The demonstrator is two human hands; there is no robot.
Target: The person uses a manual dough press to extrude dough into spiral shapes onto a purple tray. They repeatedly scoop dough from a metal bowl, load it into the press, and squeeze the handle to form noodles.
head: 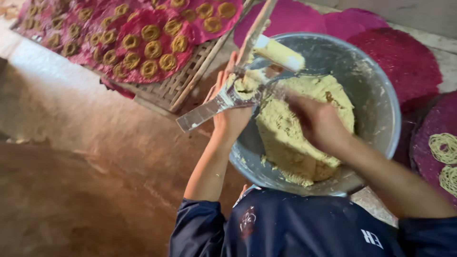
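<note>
Yellow dough (304, 128) fills the big metal bowl (381, 95) (heaped toward its near side). The right hand (316, 121) presses into the dough; its fingers are blurred, I cannot tell their state. The left hand (231, 109) grips a metal press (223, 97) at the bowl's left rim. Pink round mats (404, 62) surround the bowl; a woven tray (183, 81) at the far left carries dough coils (152, 47).
</note>
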